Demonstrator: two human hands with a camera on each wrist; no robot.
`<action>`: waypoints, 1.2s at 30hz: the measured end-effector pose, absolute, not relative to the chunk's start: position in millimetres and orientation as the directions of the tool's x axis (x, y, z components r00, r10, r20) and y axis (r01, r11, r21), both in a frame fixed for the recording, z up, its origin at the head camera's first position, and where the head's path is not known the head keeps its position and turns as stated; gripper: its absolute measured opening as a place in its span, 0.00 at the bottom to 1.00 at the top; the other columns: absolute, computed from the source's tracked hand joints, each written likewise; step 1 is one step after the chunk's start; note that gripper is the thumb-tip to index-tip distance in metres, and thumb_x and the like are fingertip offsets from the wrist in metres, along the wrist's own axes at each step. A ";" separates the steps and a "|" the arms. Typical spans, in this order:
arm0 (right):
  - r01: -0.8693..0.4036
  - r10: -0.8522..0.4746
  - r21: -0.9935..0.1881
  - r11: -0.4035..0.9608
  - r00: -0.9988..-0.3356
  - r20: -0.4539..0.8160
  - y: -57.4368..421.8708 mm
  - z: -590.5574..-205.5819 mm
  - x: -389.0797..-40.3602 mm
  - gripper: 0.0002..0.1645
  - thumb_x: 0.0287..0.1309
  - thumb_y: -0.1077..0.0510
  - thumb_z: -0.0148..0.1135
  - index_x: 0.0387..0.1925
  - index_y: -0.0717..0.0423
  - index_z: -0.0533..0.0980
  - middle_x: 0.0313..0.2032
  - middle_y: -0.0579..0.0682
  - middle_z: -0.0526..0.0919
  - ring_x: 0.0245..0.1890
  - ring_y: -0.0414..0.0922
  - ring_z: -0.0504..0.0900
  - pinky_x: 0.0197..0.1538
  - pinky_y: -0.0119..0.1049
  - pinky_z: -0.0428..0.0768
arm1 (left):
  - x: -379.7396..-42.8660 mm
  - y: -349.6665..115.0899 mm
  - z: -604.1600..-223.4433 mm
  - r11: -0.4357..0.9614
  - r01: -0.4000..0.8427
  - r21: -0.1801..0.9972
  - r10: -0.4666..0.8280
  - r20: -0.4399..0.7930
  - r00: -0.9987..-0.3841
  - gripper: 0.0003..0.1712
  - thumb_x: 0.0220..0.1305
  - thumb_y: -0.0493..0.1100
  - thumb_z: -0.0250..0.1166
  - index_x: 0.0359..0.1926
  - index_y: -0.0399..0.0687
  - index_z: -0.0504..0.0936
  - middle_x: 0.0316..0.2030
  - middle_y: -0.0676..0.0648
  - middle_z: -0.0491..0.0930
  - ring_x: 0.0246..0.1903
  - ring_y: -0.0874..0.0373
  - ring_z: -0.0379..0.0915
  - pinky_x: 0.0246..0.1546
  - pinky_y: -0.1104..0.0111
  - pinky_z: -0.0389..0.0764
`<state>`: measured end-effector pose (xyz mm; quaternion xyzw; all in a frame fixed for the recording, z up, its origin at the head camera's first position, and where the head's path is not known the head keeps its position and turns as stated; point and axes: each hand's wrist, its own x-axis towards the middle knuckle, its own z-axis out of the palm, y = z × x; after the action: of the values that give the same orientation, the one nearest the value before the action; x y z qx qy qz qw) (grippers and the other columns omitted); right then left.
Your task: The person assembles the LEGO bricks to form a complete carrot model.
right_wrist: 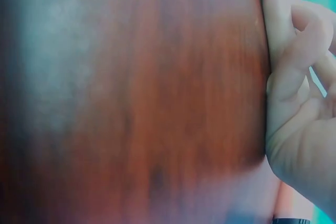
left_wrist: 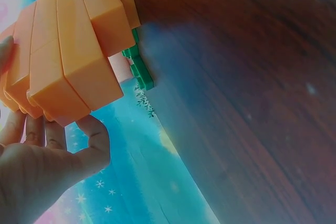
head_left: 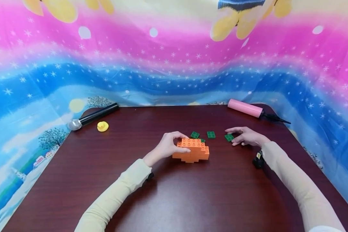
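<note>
My left hand (head_left: 168, 145) grips an orange block build (head_left: 191, 151) made of stacked toy bricks, thumb on the near side and fingers behind it. The left wrist view shows the stepped underside of the build (left_wrist: 68, 40) raised above the table, with fingers curled behind. My right hand (head_left: 247, 137) is low at the table on the right, thumb and index finger spread around a small green brick (head_left: 229, 137). In the right wrist view the hand (right_wrist: 304, 87) lies along the tabletop, a sliver of green at its fingertips. More green bricks (head_left: 210, 134) lie behind the orange build, one partly hidden.
A black microphone (head_left: 97, 116) and a yellow rubber duck (head_left: 102, 126) lie at the back left of the dark wooden table (head_left: 174, 199). A pink hand pump (head_left: 245, 108) with a black nozzle lies at the back right. A patterned cloth (head_left: 162, 64) hangs behind the table.
</note>
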<state>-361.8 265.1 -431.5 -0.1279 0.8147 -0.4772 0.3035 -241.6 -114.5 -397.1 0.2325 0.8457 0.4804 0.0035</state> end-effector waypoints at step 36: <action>-0.147 -0.682 -0.987 0.062 -0.729 0.066 168.3 -366.3 -289.3 0.20 0.55 0.69 0.64 0.48 0.52 0.79 0.44 0.43 0.81 0.36 0.39 0.85 0.41 0.34 0.83 | -240.9 -113.8 -397.9 0.444 0.408 0.798 0.388 0.239 -0.890 0.23 0.48 0.45 0.77 0.46 0.46 0.84 0.44 0.48 0.83 0.39 0.57 0.73 0.37 0.66 0.80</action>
<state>-289.3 168.3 -366.3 -0.2977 0.6956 -0.6169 0.2169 -240.9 -113.8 -397.9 0.2342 0.8498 0.4721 -0.0103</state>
